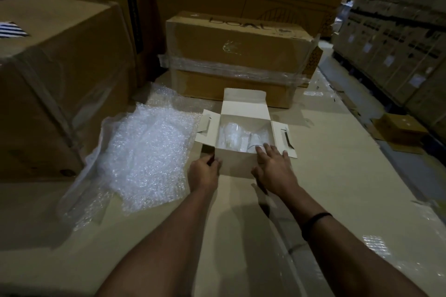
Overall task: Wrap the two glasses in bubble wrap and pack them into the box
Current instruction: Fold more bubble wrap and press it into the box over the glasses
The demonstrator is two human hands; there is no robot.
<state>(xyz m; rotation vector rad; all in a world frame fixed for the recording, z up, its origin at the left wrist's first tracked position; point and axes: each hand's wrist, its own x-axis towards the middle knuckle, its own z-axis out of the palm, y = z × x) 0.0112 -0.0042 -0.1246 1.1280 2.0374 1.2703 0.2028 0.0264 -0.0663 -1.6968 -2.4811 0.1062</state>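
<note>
A small white cardboard box (237, 164) stands open on the cardboard-covered surface, its flaps spread out. Two clear glasses lie inside it: one (230, 136) on the left, another (259, 141) on the right, both bare. My left hand (204, 171) grips the box's near left corner with curled fingers. My right hand (272, 166) lies spread over the near right rim, its straight fingertips reaching toward the right glass. A heap of bubble wrap (147, 152) lies to the left of the box.
A taped brown carton (241, 55) stands right behind the small box. Large cartons (60, 67) wall off the left side and the back. To the right, a flat small carton (398, 130) lies on the floor below stacked boxes (398, 43).
</note>
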